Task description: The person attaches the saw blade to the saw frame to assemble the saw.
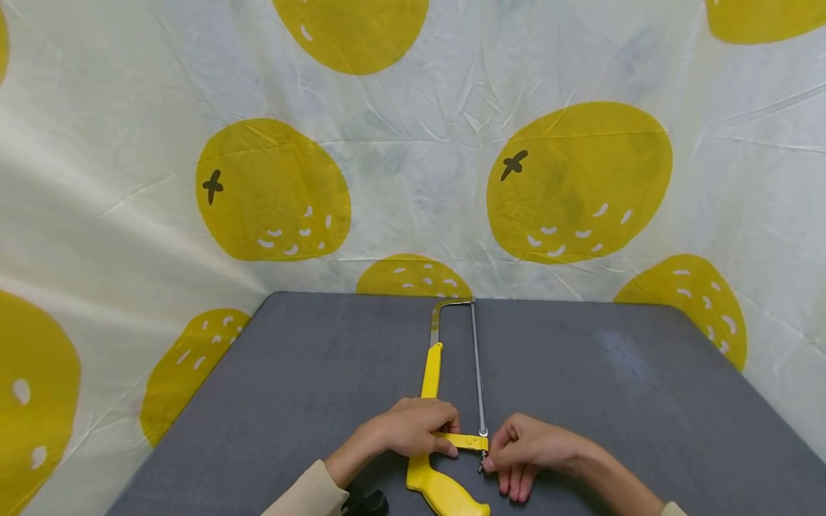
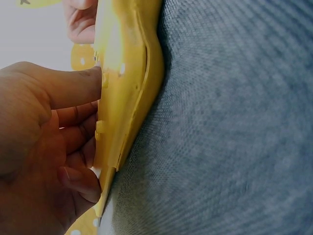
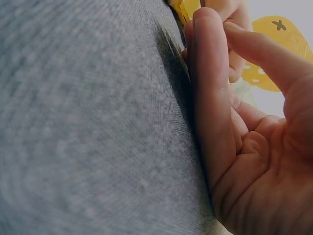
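Observation:
A hacksaw (image 1: 431, 373) with a yellow handle lies flat on the grey table, its far end pointing away from me. Its thin blade (image 1: 478, 365) runs along the right side. My left hand (image 1: 416, 426) grips the yellow frame just above the handle (image 1: 452, 494); the left wrist view shows the thumb and fingers on the yellow body (image 2: 124, 83). At the blade's near end, the thumb and forefinger of my right hand (image 1: 532, 448) pinch the small metal tension screw (image 1: 482, 466). In the right wrist view, the fingers hide that screw.
The grey table (image 1: 342, 358) reaches back to a pale cloth (image 1: 413, 193) printed with big yellow fruits, which hangs behind and at the sides. A small black object (image 1: 366, 504) lies by the left sleeve. A pale smudge (image 1: 622, 355) marks the table's right part.

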Action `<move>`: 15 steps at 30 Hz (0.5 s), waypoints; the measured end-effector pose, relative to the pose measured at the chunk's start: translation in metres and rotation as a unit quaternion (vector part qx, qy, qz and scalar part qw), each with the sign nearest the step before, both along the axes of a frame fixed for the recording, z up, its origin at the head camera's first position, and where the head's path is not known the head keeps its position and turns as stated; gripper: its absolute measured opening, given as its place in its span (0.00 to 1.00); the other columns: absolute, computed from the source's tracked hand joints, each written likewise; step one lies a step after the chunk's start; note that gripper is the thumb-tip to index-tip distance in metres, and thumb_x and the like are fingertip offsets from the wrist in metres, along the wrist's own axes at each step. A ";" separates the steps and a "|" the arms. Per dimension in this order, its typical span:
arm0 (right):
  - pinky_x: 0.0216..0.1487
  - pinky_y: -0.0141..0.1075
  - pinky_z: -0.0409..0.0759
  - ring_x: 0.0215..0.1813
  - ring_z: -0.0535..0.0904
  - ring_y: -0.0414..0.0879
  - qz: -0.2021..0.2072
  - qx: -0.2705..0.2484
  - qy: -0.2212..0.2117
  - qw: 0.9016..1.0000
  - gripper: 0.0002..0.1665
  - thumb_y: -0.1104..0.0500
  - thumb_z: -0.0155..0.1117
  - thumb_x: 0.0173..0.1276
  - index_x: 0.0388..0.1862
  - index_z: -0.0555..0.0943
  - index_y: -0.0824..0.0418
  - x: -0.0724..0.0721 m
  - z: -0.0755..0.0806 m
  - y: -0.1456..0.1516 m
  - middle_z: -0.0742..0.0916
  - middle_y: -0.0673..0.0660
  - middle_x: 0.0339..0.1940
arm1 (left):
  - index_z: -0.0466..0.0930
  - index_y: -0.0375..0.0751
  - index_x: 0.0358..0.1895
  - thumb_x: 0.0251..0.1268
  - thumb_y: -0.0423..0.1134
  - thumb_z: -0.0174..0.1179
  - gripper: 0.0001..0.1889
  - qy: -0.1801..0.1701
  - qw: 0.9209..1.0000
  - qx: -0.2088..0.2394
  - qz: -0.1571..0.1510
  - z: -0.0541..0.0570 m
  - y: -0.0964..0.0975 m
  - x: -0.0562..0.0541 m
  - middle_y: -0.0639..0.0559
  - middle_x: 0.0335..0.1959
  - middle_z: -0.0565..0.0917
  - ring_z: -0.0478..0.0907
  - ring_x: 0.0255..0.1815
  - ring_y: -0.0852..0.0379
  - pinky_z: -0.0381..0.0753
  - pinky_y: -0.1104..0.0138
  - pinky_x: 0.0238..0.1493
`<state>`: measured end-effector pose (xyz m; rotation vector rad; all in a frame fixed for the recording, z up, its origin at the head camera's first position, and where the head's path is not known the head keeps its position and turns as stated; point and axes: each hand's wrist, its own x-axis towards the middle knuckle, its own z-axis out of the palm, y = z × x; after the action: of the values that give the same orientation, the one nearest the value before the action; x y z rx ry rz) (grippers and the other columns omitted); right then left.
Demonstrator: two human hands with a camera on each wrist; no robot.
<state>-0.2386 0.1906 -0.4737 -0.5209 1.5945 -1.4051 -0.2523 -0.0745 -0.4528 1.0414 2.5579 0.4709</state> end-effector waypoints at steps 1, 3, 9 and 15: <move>0.24 0.29 0.83 0.21 0.85 0.33 -0.001 0.002 0.000 1.000 0.15 0.60 0.67 0.72 0.41 0.86 0.75 0.001 0.000 0.000 0.89 0.49 0.23 | 0.78 0.60 0.40 0.71 0.53 0.65 0.07 0.001 1.000 0.000 -0.001 -0.001 0.000 0.000 0.67 0.30 0.73 0.69 0.29 0.70 0.65 0.73 0.33; 0.24 0.29 0.82 0.21 0.85 0.33 -0.003 0.003 0.001 1.000 0.14 0.60 0.67 0.72 0.41 0.87 0.74 0.001 -0.001 -0.001 0.89 0.49 0.23 | 0.78 0.60 0.40 0.71 0.53 0.65 0.07 0.002 1.000 -0.001 -0.003 -0.002 -0.001 0.000 0.67 0.30 0.73 0.69 0.29 0.70 0.65 0.73 0.33; 0.25 0.29 0.83 0.22 0.85 0.33 -0.003 0.001 0.005 1.000 0.14 0.62 0.66 0.72 0.42 0.86 0.76 0.002 -0.005 -0.002 0.89 0.49 0.23 | 0.78 0.60 0.40 0.71 0.53 0.65 0.07 0.002 1.000 -0.001 -0.004 -0.005 -0.002 0.001 0.66 0.30 0.73 0.69 0.29 0.70 0.65 0.73 0.33; 0.25 0.29 0.83 0.23 0.86 0.33 -0.005 -0.004 0.013 1.000 0.18 0.65 0.64 0.70 0.45 0.82 0.83 0.003 -0.008 -0.002 0.89 0.50 0.24 | 0.78 0.60 0.40 0.71 0.53 0.66 0.07 0.003 1.000 0.002 -0.002 -0.006 -0.002 0.001 0.66 0.30 0.74 0.69 0.29 0.70 0.65 0.73 0.33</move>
<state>-0.2355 0.1890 -0.4815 -0.5386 1.6161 -1.4172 -0.2510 -0.0767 -0.4592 1.0522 2.5610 0.4721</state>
